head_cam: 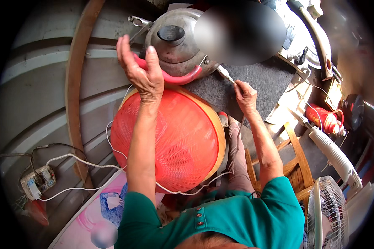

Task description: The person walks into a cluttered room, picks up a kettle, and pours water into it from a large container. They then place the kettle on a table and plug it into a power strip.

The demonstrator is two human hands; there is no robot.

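A dull metal kettle (pixel 187 46) with a black lid knob (pixel 171 33) stands on a dark grey surface. Its red handle (pixel 182 79) hangs down on the near side. My left hand (pixel 143 68) is at that handle with fingers spread and thumb raised; whether the palm touches it cannot be told. My right hand (pixel 245 95) pinches the cord end of a white plug connector (pixel 225 73), whose tip is at the kettle's lower right side. Whether the connector is fully seated there is not visible. The cord runs down from my right hand.
A red mesh dome cover (pixel 174 140) lies below the kettle. White cord loops past it to a power strip (pixel 38 182) at left. On the right are a wooden chair (pixel 294 155), a fan (pixel 327 211), a red bottle (pixel 322 118) and a pan handle (pixel 314 37).
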